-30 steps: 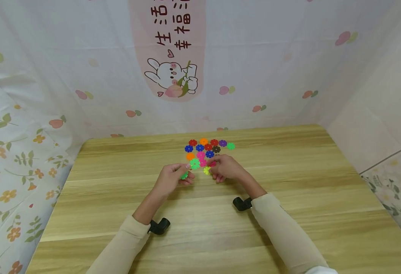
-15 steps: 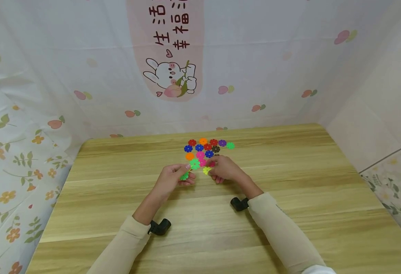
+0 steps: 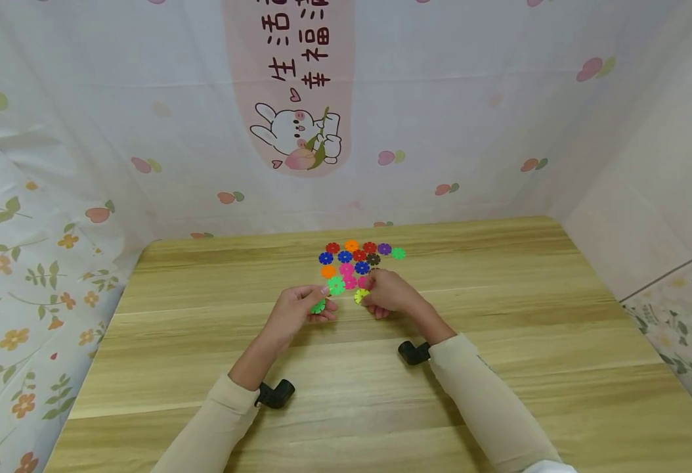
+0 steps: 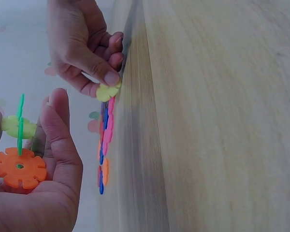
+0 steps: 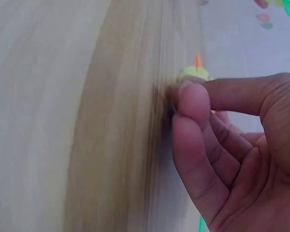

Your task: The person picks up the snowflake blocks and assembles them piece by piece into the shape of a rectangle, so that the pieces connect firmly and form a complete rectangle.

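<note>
In the head view my left hand (image 3: 289, 314) holds a small joined cluster of notched plastic snowflake discs: a green disc (image 3: 337, 285) on top and another green disc (image 3: 319, 306) lower down. The left wrist view shows a yellow disc (image 4: 10, 126) of that cluster at the fingertips, a green disc standing edge-on through it, and an orange disc (image 4: 20, 168) near the palm. My right hand (image 3: 392, 292) pinches a separate yellow disc (image 3: 360, 297) between thumb and forefinger, just above the table. Its fingers partly cover a pink disc (image 3: 363, 282).
Several loose discs lie flat beyond my hands, among them a purple disc (image 3: 384, 249), a brown disc (image 3: 373, 259), a blue disc (image 3: 325, 258) and a green disc (image 3: 398, 253). The wooden table (image 3: 346, 407) meets a printed cloth (image 3: 452, 131) behind.
The separate yellow disc has shifted slightly right, with my right fingertips now on it. My left hand and its cluster have hardly moved.
</note>
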The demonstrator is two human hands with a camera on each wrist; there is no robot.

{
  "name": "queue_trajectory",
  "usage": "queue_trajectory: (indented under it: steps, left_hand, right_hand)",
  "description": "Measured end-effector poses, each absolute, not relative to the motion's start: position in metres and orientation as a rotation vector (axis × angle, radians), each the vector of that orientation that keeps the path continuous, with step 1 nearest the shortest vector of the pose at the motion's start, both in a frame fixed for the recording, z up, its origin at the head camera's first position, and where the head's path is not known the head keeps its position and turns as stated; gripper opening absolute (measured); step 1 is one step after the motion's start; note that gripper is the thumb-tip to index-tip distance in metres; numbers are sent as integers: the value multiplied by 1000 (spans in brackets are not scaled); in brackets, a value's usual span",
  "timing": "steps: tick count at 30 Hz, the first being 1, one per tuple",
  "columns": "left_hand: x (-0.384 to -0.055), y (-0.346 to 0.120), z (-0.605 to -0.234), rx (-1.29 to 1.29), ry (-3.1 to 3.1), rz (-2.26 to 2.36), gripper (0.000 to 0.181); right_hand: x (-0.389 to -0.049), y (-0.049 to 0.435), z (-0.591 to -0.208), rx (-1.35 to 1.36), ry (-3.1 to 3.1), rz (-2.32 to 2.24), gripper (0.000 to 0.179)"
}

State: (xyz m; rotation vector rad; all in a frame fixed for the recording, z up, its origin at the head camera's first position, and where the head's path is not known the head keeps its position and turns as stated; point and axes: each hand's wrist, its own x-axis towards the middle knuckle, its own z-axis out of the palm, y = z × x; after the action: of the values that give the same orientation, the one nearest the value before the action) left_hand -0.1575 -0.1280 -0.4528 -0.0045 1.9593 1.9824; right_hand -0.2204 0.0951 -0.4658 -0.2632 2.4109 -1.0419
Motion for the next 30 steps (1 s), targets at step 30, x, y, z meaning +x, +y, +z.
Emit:
queue_trajectory:
  steps: [30]
  left_hand:
    - [-157,-127,-452,6,2083,1958,42]
  right_hand:
    - [-207,110,-438,-357,2167,-1491,27]
